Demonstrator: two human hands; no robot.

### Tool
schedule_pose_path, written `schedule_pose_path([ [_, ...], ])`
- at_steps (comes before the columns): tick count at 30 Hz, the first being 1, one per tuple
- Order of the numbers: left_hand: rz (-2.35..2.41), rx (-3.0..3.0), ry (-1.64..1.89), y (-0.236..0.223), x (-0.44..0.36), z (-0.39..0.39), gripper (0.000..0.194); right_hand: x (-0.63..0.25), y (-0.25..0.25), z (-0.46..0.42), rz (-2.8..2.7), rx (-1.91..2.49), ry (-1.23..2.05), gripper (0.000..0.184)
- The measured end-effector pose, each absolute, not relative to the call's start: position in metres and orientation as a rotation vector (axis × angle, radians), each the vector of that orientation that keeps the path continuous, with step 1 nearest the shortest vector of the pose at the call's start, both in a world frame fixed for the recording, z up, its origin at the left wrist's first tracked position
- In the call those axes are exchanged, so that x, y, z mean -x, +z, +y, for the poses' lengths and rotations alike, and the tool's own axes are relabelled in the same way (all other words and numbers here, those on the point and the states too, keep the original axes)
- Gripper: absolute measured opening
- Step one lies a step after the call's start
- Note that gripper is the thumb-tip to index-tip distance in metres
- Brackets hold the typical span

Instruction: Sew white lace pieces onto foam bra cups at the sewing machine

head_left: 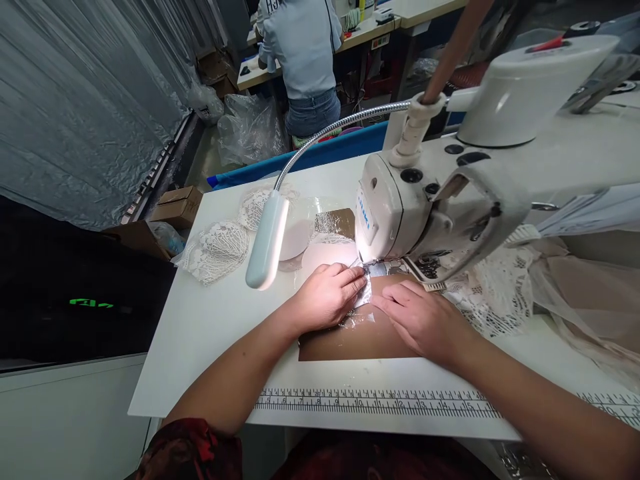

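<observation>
Under the head of a white sewing machine (385, 207), a small piece of white lace fabric (365, 297) lies in the lamp's light. My left hand (327, 297) bends over its left side, fingers closed and pressed down on it close to the needle area. From the right, my right hand (425, 320) reaches in with fingers curled together; its thumb and forefinger meet the fabric's right edge. Beneath both hands is a brown sheet (345, 347) with a shiny clear film on it. My fingers and the machine head hide the needle and part of the fabric.
A lamp (267, 240) on a bendable neck hangs left of my hands. Lace cups (215, 250) lie on the white table (200, 340), and more lace (500, 287) is bunched at right. A ruler strip (360, 402) runs along the front edge. A person (305, 53) sits beyond.
</observation>
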State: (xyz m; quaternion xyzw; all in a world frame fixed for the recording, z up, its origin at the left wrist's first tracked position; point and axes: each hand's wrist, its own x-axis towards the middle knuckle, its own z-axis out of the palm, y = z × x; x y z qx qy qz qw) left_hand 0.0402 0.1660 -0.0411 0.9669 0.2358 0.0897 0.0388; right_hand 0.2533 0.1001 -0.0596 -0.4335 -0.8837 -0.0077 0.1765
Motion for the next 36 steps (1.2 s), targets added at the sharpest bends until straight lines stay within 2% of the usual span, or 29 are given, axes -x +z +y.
schedule_pose_path([
  [5,0.722,-2.943,0.269,-0.035,-0.038,0.166,0.036,-0.253,-0.060,0.106,-2.469,1.266,-0.138,0.032],
  [18,0.814,-2.935,0.272,-0.041,-0.038,0.174,0.034,-0.248,-0.055,0.108,-2.408,1.557,-0.087,0.046],
  [30,0.922,-2.991,0.256,-0.037,-0.036,0.174,0.038,-0.250,-0.050,0.109,-2.380,1.488,-0.018,0.039],
  [33,1.014,-3.011,0.188,-0.031,-0.037,0.171,0.042,-0.250,-0.049,0.110,-2.358,1.465,0.020,0.037],
  [36,1.112,-2.957,0.077,-0.018,-0.036,0.163,0.054,-0.252,-0.050,0.109,-2.336,1.477,0.018,0.036],
])
